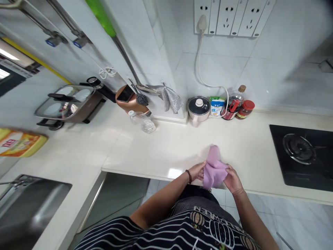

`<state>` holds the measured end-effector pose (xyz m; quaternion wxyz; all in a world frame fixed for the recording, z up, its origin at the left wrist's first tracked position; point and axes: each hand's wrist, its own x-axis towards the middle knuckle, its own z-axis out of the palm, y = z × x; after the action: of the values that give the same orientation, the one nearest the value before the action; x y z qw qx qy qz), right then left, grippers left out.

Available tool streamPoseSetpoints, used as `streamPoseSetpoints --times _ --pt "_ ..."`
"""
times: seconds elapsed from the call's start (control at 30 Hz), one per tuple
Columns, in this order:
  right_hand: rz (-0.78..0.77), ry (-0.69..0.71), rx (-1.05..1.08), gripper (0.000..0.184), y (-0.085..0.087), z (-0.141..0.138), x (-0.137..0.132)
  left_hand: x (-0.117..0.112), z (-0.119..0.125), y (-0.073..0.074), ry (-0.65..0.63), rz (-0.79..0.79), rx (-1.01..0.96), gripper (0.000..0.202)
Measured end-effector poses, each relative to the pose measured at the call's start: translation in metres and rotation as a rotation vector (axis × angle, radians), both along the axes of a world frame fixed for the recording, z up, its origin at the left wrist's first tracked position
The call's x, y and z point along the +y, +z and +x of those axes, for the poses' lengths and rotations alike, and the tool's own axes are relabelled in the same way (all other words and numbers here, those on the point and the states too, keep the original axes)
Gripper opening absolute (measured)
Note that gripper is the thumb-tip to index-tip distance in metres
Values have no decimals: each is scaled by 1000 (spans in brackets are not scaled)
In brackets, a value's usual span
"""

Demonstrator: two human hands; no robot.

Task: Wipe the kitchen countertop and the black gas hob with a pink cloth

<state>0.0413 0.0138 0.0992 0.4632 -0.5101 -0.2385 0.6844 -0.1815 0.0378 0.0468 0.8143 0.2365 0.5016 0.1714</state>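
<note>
The left hand (197, 171), with a dark bead bracelet (188, 176) at the wrist, is closed on the left edge of a lilac fabric cloth (213, 166), pinching the fabric. The right hand (233, 180) is closed on the right edge of the same cloth, with its fingers curled into it. The cloth is bunched between the 2 hands, with 1 corner standing up above them. It sits at the front edge of the white stone countertop (169, 149). To the right, well apart from the hands, a black glass gas hob (319, 166) with 1 visible burner is set into the countertop. Against the rear tiled wall, close together in 1 row, stand a small steel pot with a white-knobbed lid (199, 108), a white and blue packet (216, 108), a dark glass bottle (234, 102) and a jar with a red lid (246, 109). Farther left, a clear plastic bottle (143, 122) lies on its side, and a brown electric pan with a glass lid (69, 103) stands near the wall. A steel sink (28, 208) occupies the lower left corner.
</note>
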Motion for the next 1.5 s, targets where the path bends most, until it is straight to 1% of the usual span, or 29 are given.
streamPoseSetpoints --times 0.07,0.13,0.2,0.27,0.4,0.47,0.5,0.57,0.63,0.67,0.7,0.77,0.8,0.87,0.93,1.0,1.07,1.1,1.13,1.2,1.3,1.37,1.43,1.5 --pt "13 -24 17 29 15 4 5 4 9 8 35 -45 -167 80" --pt "42 -41 -4 33 26 9 10 8 14 17 108 -13 -262 72" --pt "73 -62 -49 38 32 16 15 13 14 26 188 44 -243 66" --pt "108 -76 -117 42 34 24 22 20 11 35 234 122 -169 61" --pt "187 -70 -294 44 37 36 39 43 8 52 293 382 -62 55" --pt "232 -114 -327 43 41 37 47 56 9 63 341 512 -37 52" --pt "256 -139 -329 45 45 37 51 62 10 69 363 573 -15 50" --pt "295 -151 -340 57 53 37 57 69 10 82 377 713 61 51" --pt "328 -90 -383 67 59 37 59 69 8 93 354 885 162 62" --pt "351 -46 -420 66 61 38 58 67 6 97 328 974 218 64" --pt "385 -1 -474 60 61 38 56 63 3 98 291 1058 276 60" --pt "466 69 -620 45 54 37 48 50 -3 92 204 1182 402 45" --pt "498 96 -696 37 48 36 42 41 -6 85 153 1219 462 37" --pt "516 151 -811 24 29 31 23 20 -13 64 47 1239 554 26" --pt "491 193 -873 19 6 25 -1 -4 -19 39 -49 1216 598 18" --pt "472 210 -915 18 -18 21 -26 -27 -26 17 -107 1197 607 15" --pt "453 225 -918 16 -36 19 -46 -42 -30 2 -114 1191 601 13" --pt "432 244 -903 16 -43 20 -51 -44 -30 -1 -113 1185 597 13" --pt "400 266 -885 18 -48 21 -52 -43 -30 -2 -114 1172 597 14" --pt "325 284 -884 24 -53 24 -43 -29 -25 1 -140 1130 619 15" --pt "290 216 -967 43 -57 30 -8 12 -13 12 -181 1097 726 21" --pt "308 152 -1040 59 -63 36 14 39 -4 16 -197 1112 840 34" --pt "332 91 -1134 69 -72 46 24 54 3 14 -244 1151 940 49" --pt "378 15 -1244 70 -86 59 18 56 10 4 -362 1240 953 53"
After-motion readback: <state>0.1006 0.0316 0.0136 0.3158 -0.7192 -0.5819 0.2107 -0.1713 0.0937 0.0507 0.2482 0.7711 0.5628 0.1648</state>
